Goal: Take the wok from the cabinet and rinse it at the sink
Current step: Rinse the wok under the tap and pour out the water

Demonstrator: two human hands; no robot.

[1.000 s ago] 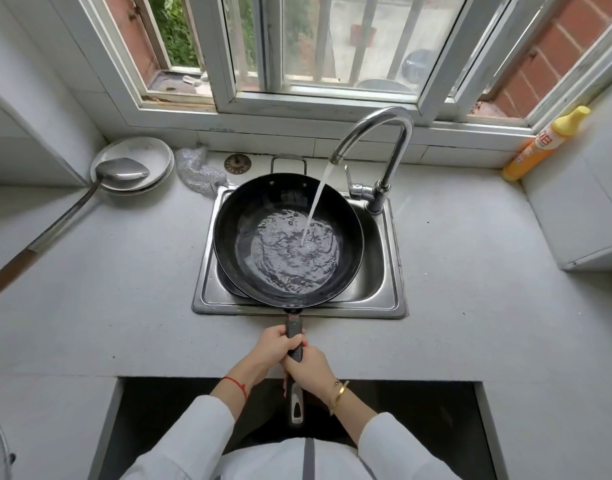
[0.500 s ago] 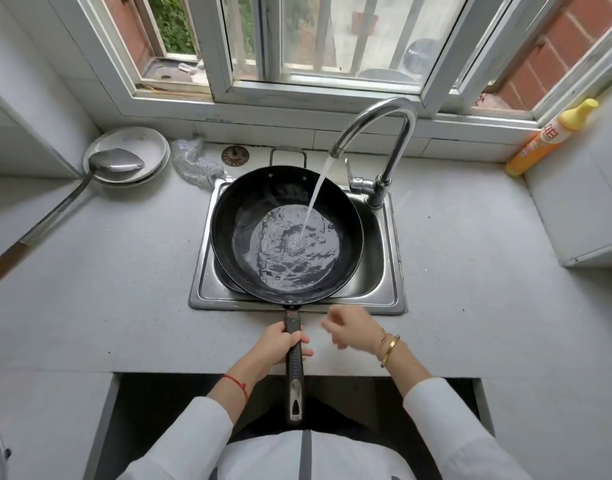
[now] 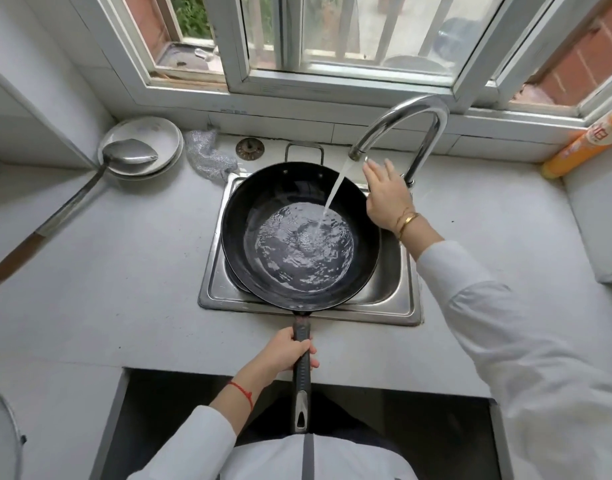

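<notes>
The black wok [image 3: 263, 209] rests across the steel sink [image 3: 394, 299], holding a pool of water. A stream runs into it from the curved chrome tap [image 3: 411, 112]. My left hand [image 3: 283, 355] grips the wok's long black handle [image 3: 301, 386] at the counter's front edge. My right hand [image 3: 385, 195] is stretched out over the wok's far right rim, fingers straight, at the base of the tap; its lever is hidden behind the hand.
White plates [image 3: 148, 140] with a long metal ladle [image 3: 90, 188] lie at the back left. A steel scourer [image 3: 207, 157] and a drain plug [image 3: 250, 148] sit behind the sink. An orange detergent bottle [image 3: 584, 147] leans at the back right. A dark open cabinet [image 3: 180, 410] is below the counter.
My right hand let go of the wok handle and reached forward to the tap's base. My left hand kept its grip. The water in the wok has risen.
</notes>
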